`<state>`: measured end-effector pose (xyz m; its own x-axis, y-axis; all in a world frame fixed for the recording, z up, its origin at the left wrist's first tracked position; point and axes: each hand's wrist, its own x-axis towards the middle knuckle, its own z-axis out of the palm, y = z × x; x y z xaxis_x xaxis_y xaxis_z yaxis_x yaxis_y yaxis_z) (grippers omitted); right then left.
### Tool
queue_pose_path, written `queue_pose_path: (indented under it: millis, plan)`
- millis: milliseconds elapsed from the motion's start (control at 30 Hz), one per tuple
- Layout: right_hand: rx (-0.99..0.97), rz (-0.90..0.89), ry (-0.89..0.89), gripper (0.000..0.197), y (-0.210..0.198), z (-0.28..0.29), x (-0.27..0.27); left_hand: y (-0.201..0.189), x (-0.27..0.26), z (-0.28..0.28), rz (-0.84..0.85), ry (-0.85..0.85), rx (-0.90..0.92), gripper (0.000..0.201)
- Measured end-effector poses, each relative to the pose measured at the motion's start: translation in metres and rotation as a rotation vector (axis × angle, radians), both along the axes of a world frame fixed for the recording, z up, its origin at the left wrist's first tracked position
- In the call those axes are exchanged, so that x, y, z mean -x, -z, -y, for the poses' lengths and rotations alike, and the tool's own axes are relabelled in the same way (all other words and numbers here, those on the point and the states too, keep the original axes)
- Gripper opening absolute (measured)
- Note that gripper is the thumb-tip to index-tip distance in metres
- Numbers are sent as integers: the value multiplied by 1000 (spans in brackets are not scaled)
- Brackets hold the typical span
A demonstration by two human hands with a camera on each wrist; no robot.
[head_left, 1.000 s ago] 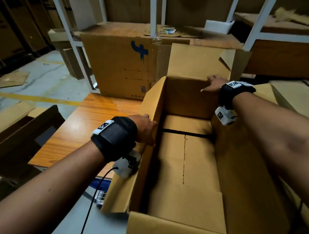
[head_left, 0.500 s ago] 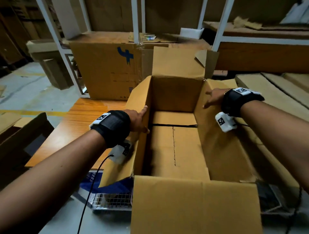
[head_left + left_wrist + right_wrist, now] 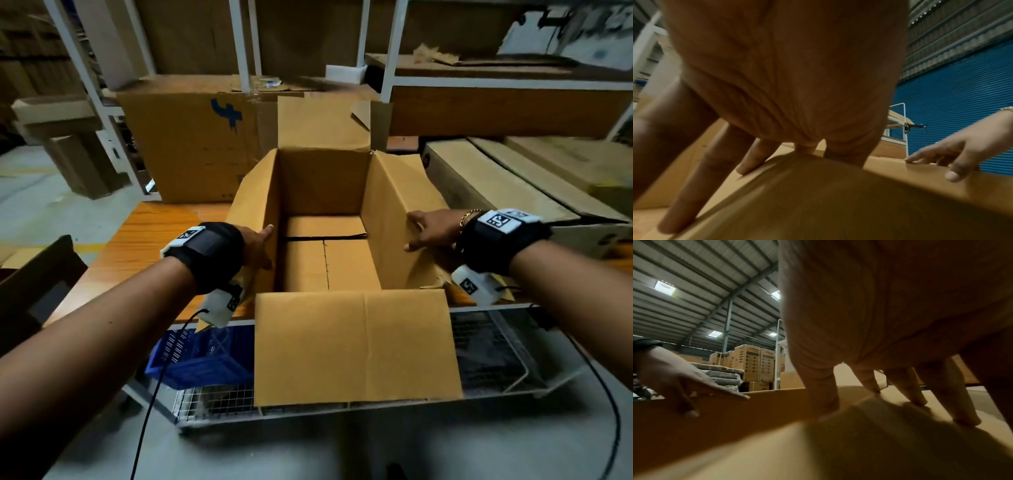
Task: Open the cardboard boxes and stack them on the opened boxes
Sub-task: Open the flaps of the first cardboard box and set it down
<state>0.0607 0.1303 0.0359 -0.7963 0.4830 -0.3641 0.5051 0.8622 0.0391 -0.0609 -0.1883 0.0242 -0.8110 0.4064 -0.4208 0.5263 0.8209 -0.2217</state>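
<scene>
Cardboard box (image 3: 342, 263) spread wider open, right hand (image 3: 433, 231) shifted nearer, left hand (image 3: 255, 245) pressing

tan cardboard box (image 3: 352, 346), blue-marked brown box (image 3: 191, 150), orange wood-grain table (image 3: 147, 240), blue crate (image 3: 205, 356)

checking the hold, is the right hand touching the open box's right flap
Touching: the right wrist view shows the right hand's fingers planted on the open box's right flap.

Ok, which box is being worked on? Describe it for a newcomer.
Find the orange table. At its near edge stands the open box, left hand and right hand on its side flaps. Unlike the blue-marked box behind, its flaps are spread.
</scene>
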Motion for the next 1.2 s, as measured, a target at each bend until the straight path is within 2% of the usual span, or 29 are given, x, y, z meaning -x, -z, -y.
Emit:
queue_pose_path:
  millis: [167,267,400,567,900,1200]
  plan:
    - [15,-66,-27,97,22,13,-27,8,-21,2,-29,-16,32,79]
    - [74,-133,-53,90,33,18,-38,13,-28,4,-35,-63,22,70]
    - [193,-217,-39,82,34,25,-44,14,-33,14,-28,-103,-33,70]
    - [256,-263,-88,80,35,45,-39,13,-41,37,-99,-129,7,66]
    - [368,-296,-180,81,36,129,8,11,-21,136,-116,-289,-45,66]
    - [361,-300,-212,79,43,229,85,10,40,240,-136,-319,-67,63]
